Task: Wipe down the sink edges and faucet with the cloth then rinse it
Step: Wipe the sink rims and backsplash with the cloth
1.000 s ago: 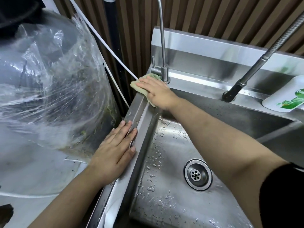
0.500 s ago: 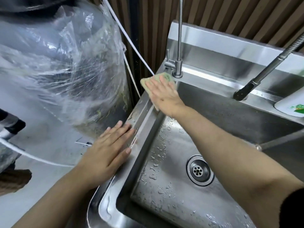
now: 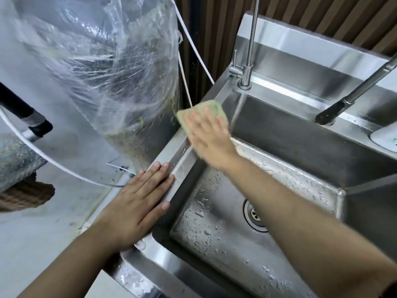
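Cloth (image 3: 211, 106), yellow-green, lies flat on the left rim of the steel sink (image 3: 178, 151), toward the back corner and short of the slim faucet (image 3: 247, 67) that stands on the rear ledge. The right hand (image 3: 209, 134) rests on top of it with the palm down; its grip is spread, fingers extended and laid flat, pressing the cloth to the rim rather than pinching it. The far edge and left corner of the cloth stick out beyond the fingertips; the rest is hidden under the palm. The hand is motion-blurred.

The left hand (image 3: 139, 201) lies flat on the same rim, nearer the front corner and well apart from the cloth, its grip spread too, fingers straight and close together, holding nothing.

Water drops bead the basin floor around the drain (image 3: 254, 216). A second, dark-tipped spray faucet (image 3: 348, 97) slants in from the right over the rear ledge. To the left of the sink stands a bin lined with a clear plastic bag (image 3: 107, 72), with a white hose (image 3: 193, 48) running between it and the slatted wall.
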Tool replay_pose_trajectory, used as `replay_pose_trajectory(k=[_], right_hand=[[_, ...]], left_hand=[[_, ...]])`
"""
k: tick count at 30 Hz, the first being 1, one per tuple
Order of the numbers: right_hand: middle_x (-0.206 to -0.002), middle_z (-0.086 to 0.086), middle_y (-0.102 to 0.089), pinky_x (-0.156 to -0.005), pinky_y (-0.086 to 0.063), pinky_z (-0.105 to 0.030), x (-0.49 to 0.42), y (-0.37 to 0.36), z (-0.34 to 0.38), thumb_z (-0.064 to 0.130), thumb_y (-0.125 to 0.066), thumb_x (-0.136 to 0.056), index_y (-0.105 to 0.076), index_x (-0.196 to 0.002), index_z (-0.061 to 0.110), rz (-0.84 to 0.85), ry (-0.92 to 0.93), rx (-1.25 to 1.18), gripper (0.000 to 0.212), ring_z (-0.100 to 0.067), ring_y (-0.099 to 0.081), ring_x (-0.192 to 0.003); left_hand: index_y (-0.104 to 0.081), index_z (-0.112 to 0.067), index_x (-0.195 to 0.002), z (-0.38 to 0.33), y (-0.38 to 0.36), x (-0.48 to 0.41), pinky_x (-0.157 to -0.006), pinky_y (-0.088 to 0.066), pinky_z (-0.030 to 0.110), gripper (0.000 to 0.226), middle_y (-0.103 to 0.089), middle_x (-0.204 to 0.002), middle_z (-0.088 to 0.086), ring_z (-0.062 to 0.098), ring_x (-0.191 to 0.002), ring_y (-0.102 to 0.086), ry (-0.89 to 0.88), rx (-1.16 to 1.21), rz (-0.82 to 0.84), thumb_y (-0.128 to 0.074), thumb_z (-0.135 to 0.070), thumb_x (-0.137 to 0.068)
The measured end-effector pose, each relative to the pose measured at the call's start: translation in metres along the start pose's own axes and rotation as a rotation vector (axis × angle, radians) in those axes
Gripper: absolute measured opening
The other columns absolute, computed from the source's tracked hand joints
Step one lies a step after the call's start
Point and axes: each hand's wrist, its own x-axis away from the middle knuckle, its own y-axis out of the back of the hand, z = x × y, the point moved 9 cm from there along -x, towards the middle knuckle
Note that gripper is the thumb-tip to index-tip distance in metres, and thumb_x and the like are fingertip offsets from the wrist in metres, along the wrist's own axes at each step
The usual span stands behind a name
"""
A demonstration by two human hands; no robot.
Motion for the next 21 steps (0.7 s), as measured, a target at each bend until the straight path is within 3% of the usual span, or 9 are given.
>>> replay_pose_trajectory(k=[4,6,8,11,13,16,19,21], right_hand=[[-0.157,0.014,-0.009,-0.114,0.011,-0.032,0.040,-0.007,0.035,0.041,-0.015,-0.099,-0.013,-0.148,0.034,0.102,0.286,-0.131,0.050,-0.010,0.007,-0.144],[-0.158,0.011,-0.012,-0.116,0.007,-0.034,0.018,0.006,0.005,0.034,-0.020,-0.102,-0.015,-0.149,0.033,0.095,0.253,-0.072,0.047,-0.013,0.004,-0.145],[-0.158,0.000,-0.019,-0.116,0.003,-0.033,-0.012,0.019,-0.034,0.021,-0.027,-0.102,-0.022,-0.149,0.024,0.072,0.059,-0.062,0.047,-0.023,-0.004,-0.146],[-0.160,0.009,-0.004,-0.115,0.012,-0.037,-0.026,0.017,-0.048,0.024,-0.021,-0.102,-0.011,-0.149,0.033,0.063,-0.152,-0.084,0.050,-0.018,0.009,-0.146],[-0.159,0.008,-0.004,-0.114,0.012,-0.040,-0.008,0.002,-0.013,0.028,-0.020,-0.100,-0.011,-0.149,0.035,0.039,-0.098,-0.050,0.050,-0.022,0.010,-0.146],[-0.158,0.008,-0.015,-0.113,0.010,-0.038,0.045,-0.004,0.059,0.031,-0.031,-0.099,-0.018,-0.148,0.034,0.011,0.180,-0.118,0.050,-0.023,0.004,-0.146],[-0.158,0.015,-0.006,-0.114,0.013,-0.036,0.044,-0.009,0.046,0.042,-0.020,-0.100,-0.011,-0.147,0.039,0.131,0.256,-0.111,0.048,-0.012,0.009,-0.145],[-0.158,0.014,-0.003,-0.115,0.014,-0.037,0.019,-0.007,0.015,0.042,-0.013,-0.100,-0.007,-0.148,0.039,0.127,0.165,-0.045,0.048,-0.013,0.011,-0.145]], left_hand=[[-0.030,-0.015,-0.145,0.000,-0.002,0.000,-0.114,-0.007,0.035,0.057,-0.019,-0.155,0.006,0.016,-0.144,-0.007,0.001,-0.019,0.004,-0.018,-0.046,-0.098],[-0.029,-0.016,-0.145,0.000,-0.002,-0.001,-0.115,-0.007,0.035,0.057,-0.020,-0.155,0.006,0.016,-0.144,-0.007,-0.001,-0.033,0.007,-0.017,-0.046,-0.099],[-0.028,-0.017,-0.145,0.000,-0.002,-0.001,-0.115,-0.007,0.035,0.057,-0.019,-0.156,0.005,0.016,-0.144,-0.006,0.002,-0.038,0.010,-0.016,-0.046,-0.098],[-0.026,-0.020,-0.146,0.000,-0.003,0.000,-0.114,-0.007,0.035,0.057,-0.016,-0.156,0.002,0.013,-0.144,-0.004,0.006,-0.020,0.004,-0.014,-0.049,-0.098],[-0.026,-0.020,-0.146,0.001,-0.001,0.000,-0.114,-0.006,0.034,0.059,-0.017,-0.156,0.001,0.011,-0.144,-0.003,0.010,0.014,-0.002,-0.013,-0.050,-0.098],[-0.027,-0.018,-0.145,-0.001,0.006,0.004,-0.115,-0.002,0.029,0.060,-0.020,-0.155,0.002,0.009,-0.143,-0.004,-0.003,0.056,-0.003,-0.013,-0.051,-0.097],[-0.030,-0.016,-0.145,0.000,0.016,0.023,-0.115,-0.005,0.033,0.057,-0.023,-0.154,0.002,0.013,-0.144,-0.009,-0.006,0.075,-0.006,-0.016,-0.047,-0.099],[-0.029,-0.016,-0.145,0.004,0.020,0.042,-0.114,-0.010,0.037,0.056,-0.022,-0.155,0.000,0.016,-0.144,-0.012,0.021,0.085,-0.008,-0.018,-0.045,-0.099]])
